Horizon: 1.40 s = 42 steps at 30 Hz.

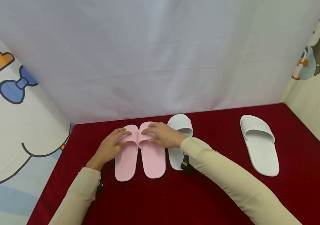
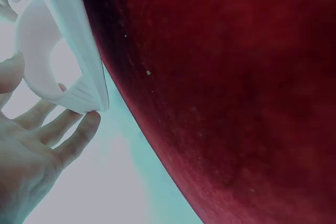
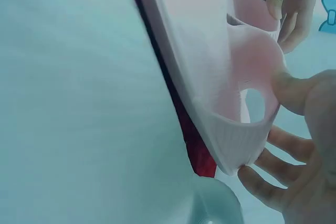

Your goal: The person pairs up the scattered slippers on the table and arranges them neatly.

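Two pink slippers lie side by side, toes toward the back wall. My left hand (image 1: 107, 148) is over the strap of the left pink slipper (image 1: 125, 167), thumb at the strap's edge and fingers spread along its outer side. On the right pink slipper (image 1: 154, 162), my right hand (image 1: 166, 135) spans the strap. In the right wrist view its thumb touches the strap (image 3: 257, 59) and its fingertips reach the side near the toe. A white slipper (image 1: 175, 157) lies right beside this pair, partly hidden under my right hand and wrist.
Another white slipper (image 1: 261, 153) lies apart on the right, toe toward the back. A dark red cloth (image 1: 160, 203) covers the table. A pale curtain (image 1: 160, 62) hangs behind, and printed cartoon panels stand at the left (image 1: 13, 131) and right (image 1: 312, 103).
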Motion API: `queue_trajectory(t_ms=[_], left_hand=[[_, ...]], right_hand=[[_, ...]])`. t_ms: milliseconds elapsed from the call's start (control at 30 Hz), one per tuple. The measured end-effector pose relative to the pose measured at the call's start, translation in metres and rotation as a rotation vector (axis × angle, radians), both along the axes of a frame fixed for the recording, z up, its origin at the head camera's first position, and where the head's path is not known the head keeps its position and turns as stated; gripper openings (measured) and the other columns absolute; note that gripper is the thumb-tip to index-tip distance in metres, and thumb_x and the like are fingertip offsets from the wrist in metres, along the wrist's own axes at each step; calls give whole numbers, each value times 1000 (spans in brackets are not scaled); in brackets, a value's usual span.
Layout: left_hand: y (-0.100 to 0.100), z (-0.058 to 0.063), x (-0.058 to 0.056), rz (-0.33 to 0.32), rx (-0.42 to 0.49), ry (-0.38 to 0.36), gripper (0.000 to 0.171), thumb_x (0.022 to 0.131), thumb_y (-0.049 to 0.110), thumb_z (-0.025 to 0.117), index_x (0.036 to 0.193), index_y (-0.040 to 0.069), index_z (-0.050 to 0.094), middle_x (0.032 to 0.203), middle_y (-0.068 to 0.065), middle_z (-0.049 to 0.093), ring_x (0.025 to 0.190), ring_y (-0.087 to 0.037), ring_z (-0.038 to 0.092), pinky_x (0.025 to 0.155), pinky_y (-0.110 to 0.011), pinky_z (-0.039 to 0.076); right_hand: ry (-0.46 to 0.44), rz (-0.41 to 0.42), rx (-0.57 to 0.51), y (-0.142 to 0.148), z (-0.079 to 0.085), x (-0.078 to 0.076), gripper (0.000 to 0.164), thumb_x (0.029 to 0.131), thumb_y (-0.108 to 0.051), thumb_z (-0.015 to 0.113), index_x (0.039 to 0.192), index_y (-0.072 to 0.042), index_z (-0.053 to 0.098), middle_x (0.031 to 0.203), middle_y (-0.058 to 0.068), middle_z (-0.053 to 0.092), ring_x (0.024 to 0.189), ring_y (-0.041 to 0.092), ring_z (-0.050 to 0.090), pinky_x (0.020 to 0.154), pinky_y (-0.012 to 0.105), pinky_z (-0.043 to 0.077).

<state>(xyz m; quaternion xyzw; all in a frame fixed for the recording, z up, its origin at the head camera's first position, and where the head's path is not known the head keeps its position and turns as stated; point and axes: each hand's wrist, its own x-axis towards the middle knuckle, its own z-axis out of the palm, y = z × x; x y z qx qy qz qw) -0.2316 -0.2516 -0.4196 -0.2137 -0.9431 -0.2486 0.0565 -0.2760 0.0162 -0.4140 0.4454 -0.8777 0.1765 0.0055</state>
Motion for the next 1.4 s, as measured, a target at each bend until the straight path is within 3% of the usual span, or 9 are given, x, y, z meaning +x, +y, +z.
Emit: queue_trajectory(t_ms=[333,500,1000,1167,1300,1400], left_hand=[[-1,-3,-31,12,54,-39,39,90,-5,53,126,7,63,142,-17,53,137,-36,45,115,-55,34],[-1,-3,-38,6,71,-64,37,90,-5,54,124,6,63,140,-19,54,136,-37,46,116,-53,33],[-3,-12,-35,30,128,-148,37,92,-4,53,128,4,59,142,-22,51,138,-39,42,117,-56,30],[-1,-9,-33,20,90,-154,39,93,-2,51,132,3,55,151,-27,41,143,-44,34,118,-59,25],[1,-9,-28,15,66,-93,39,94,-2,51,133,1,54,154,-31,33,144,-48,30,118,-62,24],[2,-10,-13,8,33,26,38,93,-3,54,130,1,56,150,-32,38,140,-50,36,115,-63,29]], right_hand=[[-45,-61,-11,-6,3,-18,39,97,-18,64,135,-18,60,139,14,57,131,31,52,114,45,38],[-79,-73,-6,-8,3,-24,38,97,-17,64,135,-17,61,140,13,57,133,31,51,116,44,35],[-166,-87,24,-10,-3,-23,39,99,-17,60,138,-20,59,146,13,53,139,32,46,119,45,33],[-167,-116,15,-6,-1,-20,40,99,-26,60,139,-18,57,152,19,44,143,35,40,121,48,29],[-163,-127,-33,6,1,-10,42,99,-30,61,139,-17,57,153,18,42,145,36,37,121,49,29],[-158,-115,-76,17,4,4,41,100,-29,60,139,-16,56,153,18,42,144,36,38,120,50,30]])
